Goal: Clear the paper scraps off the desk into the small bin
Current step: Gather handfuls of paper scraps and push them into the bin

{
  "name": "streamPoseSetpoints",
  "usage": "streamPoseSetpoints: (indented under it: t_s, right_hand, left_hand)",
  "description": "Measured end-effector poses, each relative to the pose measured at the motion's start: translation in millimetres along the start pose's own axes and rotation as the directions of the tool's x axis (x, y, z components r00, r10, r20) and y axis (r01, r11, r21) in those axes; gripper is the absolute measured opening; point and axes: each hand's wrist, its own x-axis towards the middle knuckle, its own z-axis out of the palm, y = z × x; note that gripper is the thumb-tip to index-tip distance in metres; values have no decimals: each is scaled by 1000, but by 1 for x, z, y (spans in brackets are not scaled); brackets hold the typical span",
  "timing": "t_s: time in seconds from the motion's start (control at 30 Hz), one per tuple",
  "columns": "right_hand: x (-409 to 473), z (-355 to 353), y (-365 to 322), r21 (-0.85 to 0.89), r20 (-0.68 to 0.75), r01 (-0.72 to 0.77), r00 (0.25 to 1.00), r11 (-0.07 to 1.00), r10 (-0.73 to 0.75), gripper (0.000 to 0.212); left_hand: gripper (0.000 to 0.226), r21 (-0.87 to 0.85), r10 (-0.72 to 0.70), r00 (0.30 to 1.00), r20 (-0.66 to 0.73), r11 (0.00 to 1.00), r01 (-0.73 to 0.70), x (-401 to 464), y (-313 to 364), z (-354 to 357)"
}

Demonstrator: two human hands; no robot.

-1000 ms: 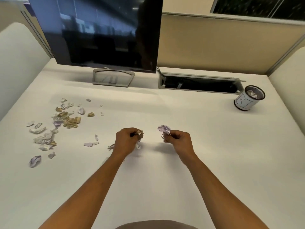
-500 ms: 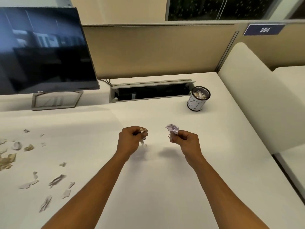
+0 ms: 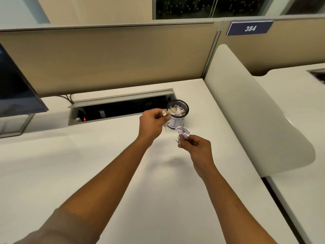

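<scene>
The small bin [image 3: 178, 114], a dark mesh cup with a white paper label round its lower half, stands on the desk [image 3: 88, 164] just in front of the right end of the open cable tray [image 3: 121, 106], and it already holds a heap of crumpled paper that reaches close to its rim, so a good part of the clearing looks done. The left hand [image 3: 152, 125] is clenched round a small bunch of tan and white scraps [image 3: 165, 114], with its knuckles just beside the bin's rim on the left, and a few bits hang below the fist. The right hand [image 3: 195, 147] pinches a crumpled white and lilac wad [image 3: 183, 132] between thumb and fingertips, held above the desk a little nearer the person than the bin. Neither load has gone in yet; by the look of it the left hand is about to let go over the opening and the right one will need to reach a bit further. The stretch of desk in view shows no loose scraps, but its left part lies beyond the monitor [image 3: 15, 92] and out of frame, so it cannot be told whether more paper waits there.
</scene>
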Motion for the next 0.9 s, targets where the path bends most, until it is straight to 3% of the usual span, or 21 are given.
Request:
streamPoseSetpoints:
  t_s: [0.17,0.27,0.33,0.43,0.53,0.6,0.7,0.9]
  right_hand:
    - [16,-17,-2,43,-18,-28,999,999,28,7]
    - [25,-25,-5,42,-28,-30,999,999,31,9]
    - [31,-30,-9,38,-33,-22,999,999,23,9]
    - [40,-34,-12,30,-43,-21,999,999,22,9]
    - [45,-36,-14,26,-44,-27,999,999,28,9]
    - [47,-36,-14,27,-42,-30,999,999,32,10]
    - [51,-33,-15,11,-36,-30,999,999,31,10]
    - [63,-31,-32,12,-30,7,1000,1000,-7,10]
  left_hand:
    - [3,36,84,994,-64,996,-82,50,17,40]
    - [10,233,130,991,-23,965,-121,73,15,56]
    - [19,457,133,989,68,877,-149,84,11,65]
    - [27,725,21,977,213,667,-173,92,10,77]
    - [32,850,-60,953,298,470,-236,96,13,87]
    - [29,868,-76,940,333,415,-274,98,15,93]
    - [25,860,-74,932,355,417,-295,99,19,94]
    - [31,757,-60,921,385,591,-278,112,31,67]
